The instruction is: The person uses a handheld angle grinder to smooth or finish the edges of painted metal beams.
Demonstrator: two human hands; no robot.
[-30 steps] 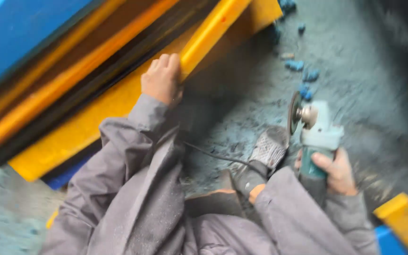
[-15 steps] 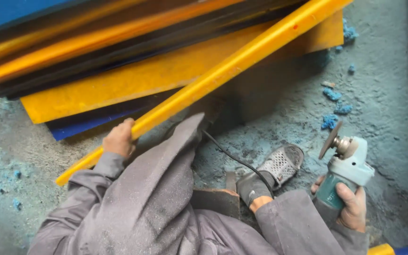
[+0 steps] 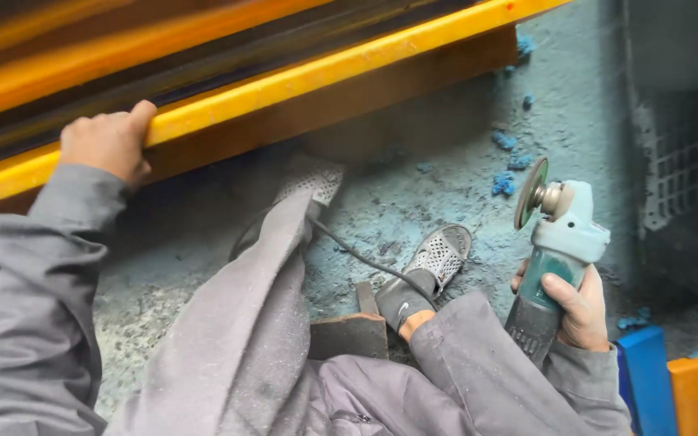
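So the person's sitting low on a dusty floor (image 3: 414,186), grey work clothes, legs stretched out in front. Right hand (image 3: 579,311) has its fingers wrapped tight round the dark grip of an angle grinder (image 3: 555,250), pale teal body, disc (image 3: 531,192) up at the top and tilted, hanging in the air clear of everything. Its black cord (image 3: 365,258) runs back across the floor past a perforated grey shoe (image 3: 439,254). Left hand (image 3: 111,145) is up on a long yellow beam (image 3: 325,77), fingers curled over the top edge and gripping it. The beam runs slantwise across the top of the view. Blue crumbs (image 3: 504,184) lie scattered on the floor near the disc. Bottom right corner there's a blue block (image 3: 644,379) and an orange one (image 3: 695,396) side by side.
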